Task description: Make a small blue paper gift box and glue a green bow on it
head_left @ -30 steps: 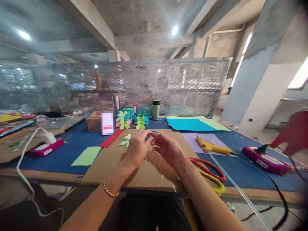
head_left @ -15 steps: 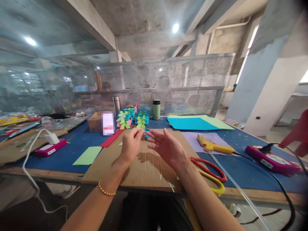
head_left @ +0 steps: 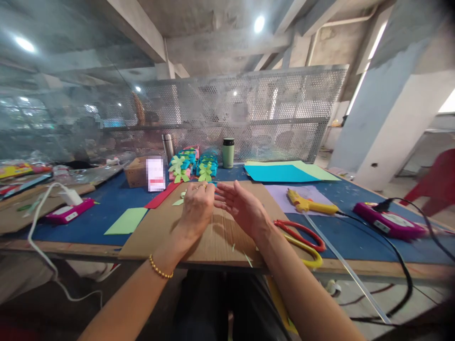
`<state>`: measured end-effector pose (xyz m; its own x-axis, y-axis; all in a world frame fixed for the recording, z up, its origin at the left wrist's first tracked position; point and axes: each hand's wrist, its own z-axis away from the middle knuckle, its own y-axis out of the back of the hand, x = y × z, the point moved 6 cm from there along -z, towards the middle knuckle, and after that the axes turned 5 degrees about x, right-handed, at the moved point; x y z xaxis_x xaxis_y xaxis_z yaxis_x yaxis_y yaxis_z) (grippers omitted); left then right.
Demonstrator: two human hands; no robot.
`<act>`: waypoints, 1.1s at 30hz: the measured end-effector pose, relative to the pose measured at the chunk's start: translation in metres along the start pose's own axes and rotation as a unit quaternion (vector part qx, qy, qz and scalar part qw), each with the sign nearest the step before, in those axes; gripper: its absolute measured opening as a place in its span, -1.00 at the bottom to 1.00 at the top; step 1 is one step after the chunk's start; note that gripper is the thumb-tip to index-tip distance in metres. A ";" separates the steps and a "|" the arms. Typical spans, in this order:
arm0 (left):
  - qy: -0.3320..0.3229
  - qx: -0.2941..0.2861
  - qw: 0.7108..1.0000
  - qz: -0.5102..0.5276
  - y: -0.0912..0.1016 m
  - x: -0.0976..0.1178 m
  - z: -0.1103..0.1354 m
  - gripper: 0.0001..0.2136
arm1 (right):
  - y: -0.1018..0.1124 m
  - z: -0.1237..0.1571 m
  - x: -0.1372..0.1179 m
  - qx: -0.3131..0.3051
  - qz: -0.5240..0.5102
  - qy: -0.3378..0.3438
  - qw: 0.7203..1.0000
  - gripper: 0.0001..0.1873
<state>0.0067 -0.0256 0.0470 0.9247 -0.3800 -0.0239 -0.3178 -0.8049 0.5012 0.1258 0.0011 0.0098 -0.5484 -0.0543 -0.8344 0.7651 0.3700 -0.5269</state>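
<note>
My left hand (head_left: 197, 208) is over the far part of a brown cardboard sheet (head_left: 213, 239), knuckles towards me and fingers curled together; what they pinch is hidden behind the hand. A gold bracelet sits on that wrist. My right hand (head_left: 241, 206) is right beside it, palm turned left and fingers stretched out, holding nothing. A small green paper cut-out (head_left: 181, 198) lies just left of my left hand, next to a red paper strip (head_left: 161, 195).
Red-and-yellow scissors (head_left: 302, 239), a yellow glue gun (head_left: 307, 203) and a clear glue stick (head_left: 341, 265) lie to the right. Paper flowers (head_left: 192, 168), a green tumbler (head_left: 228, 153), a box (head_left: 137, 173) and blue sheets (head_left: 280, 173) stand behind. Pink power strips (head_left: 69, 211) lie on both sides, with cables.
My right hand has opened from a pinch to stretched fingers. Both hands drifted slightly away from me. The blue scrap seen at my left fingertips is now out of sight.
</note>
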 end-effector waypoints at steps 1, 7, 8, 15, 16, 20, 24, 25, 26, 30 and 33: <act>0.000 -0.007 1.000 -0.001 -0.001 0.000 0.000 -0.79 | -0.001 0.000 0.000 0.005 0.011 0.002 1.000 -0.59; 0.020 -0.004 0.999 0.036 0.026 0.014 0.027 -0.75 | 0.003 -0.002 -0.014 0.077 0.078 0.129 0.986 -0.60; 0.025 -0.013 0.998 0.062 0.031 0.020 0.037 -0.72 | 0.003 0.002 -0.020 0.094 0.089 0.164 0.978 -0.65; -0.009 -0.060 0.991 0.123 0.017 0.081 0.099 -0.54 | 0.009 0.097 -0.100 0.198 0.203 0.427 0.859 -0.83; -0.017 -0.063 0.989 0.136 0.011 0.093 0.105 -0.48 | 0.012 0.110 -0.106 0.214 0.245 0.435 0.840 -0.84; -0.090 -0.036 0.977 0.191 0.006 0.146 0.127 -0.44 | 0.035 0.138 -0.104 0.258 0.365 0.386 0.807 -0.88; -0.290 0.000 0.888 0.356 0.037 0.173 0.143 -0.78 | 0.046 0.150 -0.087 0.243 0.498 0.322 0.767 -0.81; -0.297 -0.001 0.881 0.369 0.044 0.165 0.136 -0.82 | 0.044 0.153 -0.085 0.226 0.538 0.329 0.743 -0.82; -0.277 -0.002 0.888 0.367 0.049 0.149 0.122 -0.80 | 0.041 0.158 -0.085 0.210 0.573 0.346 0.713 -0.84; -0.088 -0.162 0.936 0.301 0.025 0.046 0.036 -0.67 | 0.034 0.181 -0.086 0.191 0.674 0.404 0.589 -0.84; 0.141 -0.267 0.935 0.187 -0.026 -0.047 -0.016 -0.70 | 0.039 0.200 -0.085 0.204 0.711 0.418 0.528 -0.80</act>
<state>-0.0254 0.0204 0.0496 0.8126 -0.3928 0.4307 -0.5494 -0.2693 0.7910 0.2699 -0.1656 0.0279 0.8513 0.4995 -0.1610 0.5187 -0.7543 0.4025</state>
